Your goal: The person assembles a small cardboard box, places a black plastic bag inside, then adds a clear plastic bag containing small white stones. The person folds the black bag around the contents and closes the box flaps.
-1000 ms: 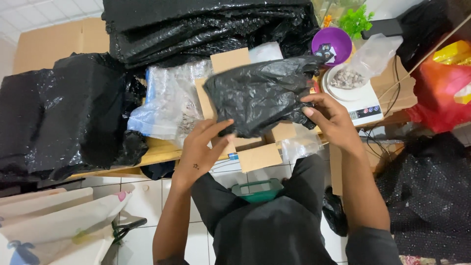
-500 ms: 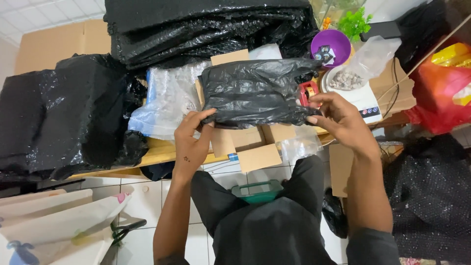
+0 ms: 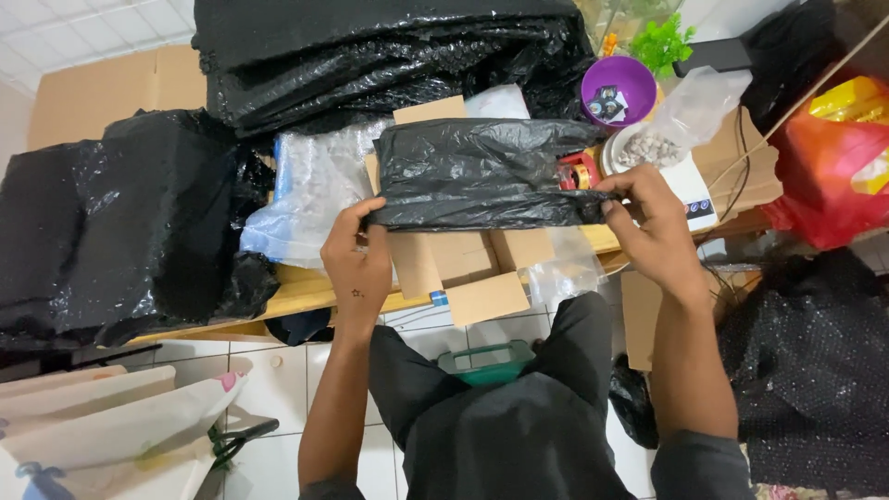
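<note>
A black plastic bag (image 3: pixel 482 171) is stretched flat and wide above an open brown cardboard box (image 3: pixel 463 268) on a low wooden table (image 3: pixel 296 292). My left hand (image 3: pixel 359 259) pinches the bag's lower left corner. My right hand (image 3: pixel 648 222) grips its lower right corner, in front of a red tape dispenser (image 3: pixel 579 171). The bag hides most of the box's inside.
Large black bubble-wrap bundles lie at the left (image 3: pixel 111 222) and the back (image 3: pixel 389 56). Clear plastic bags (image 3: pixel 310 194) sit left of the box. A purple bowl (image 3: pixel 618 88), a white scale (image 3: pixel 690 190) with a bag of pebbles (image 3: pixel 648 143), and a red bag (image 3: pixel 833 176) are at right.
The crumpled black bag has been pulled out flat and wide. My left hand moved to its lower left corner, my right hand to its lower right corner.
</note>
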